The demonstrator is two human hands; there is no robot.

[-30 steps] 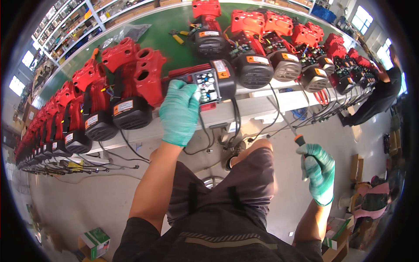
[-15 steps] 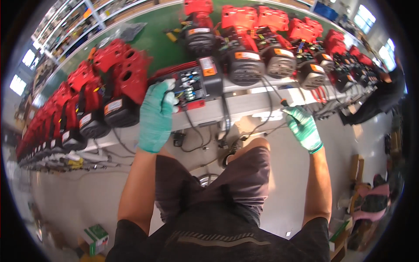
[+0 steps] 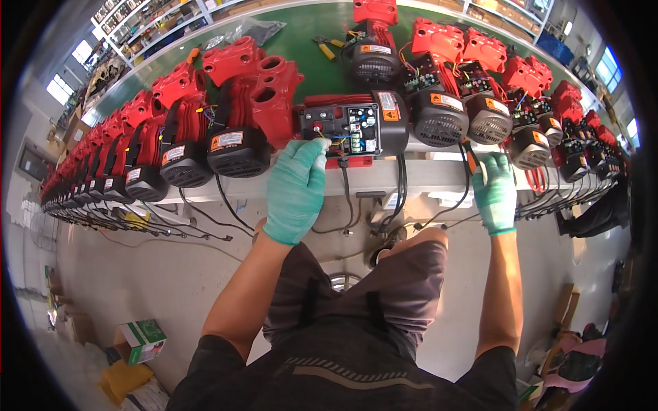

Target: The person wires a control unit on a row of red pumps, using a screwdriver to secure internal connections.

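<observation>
In front of me a red and black motor unit (image 3: pixel 394 133) lies on its side, its electrical box uncovered. Inside it a circuit board (image 3: pixel 363 128) and coloured wires (image 3: pixel 337 140) show. My left hand (image 3: pixel 296 188), in a green glove, reaches to the lower left of that box, with thumb and fingertips pinched at the wires; the exact grip is partly hidden. Farther right, below the bench edge, my gloved right hand (image 3: pixel 496 192) is closed around a screwdriver (image 3: pixel 471 159) with an orange and black handle. Its shaft I cannot make out.
Several similar motor units (image 3: pixel 240 147) line the bench to the left, and more with exposed wiring (image 3: pixel 490 116) stand to the right. Yellow-handled pliers (image 3: pixel 325 49) and a plastic bag (image 3: pixel 255 31) lie on the green bench top (image 3: pixel 301 72). Power cords (image 3: pixel 346 198) hang over the front edge.
The view has shifted left, so the bench things sit farther right. My left hand has moved from the box's left edge to the wires within. My right hand still holds the screwdriver, now turned more upright.
</observation>
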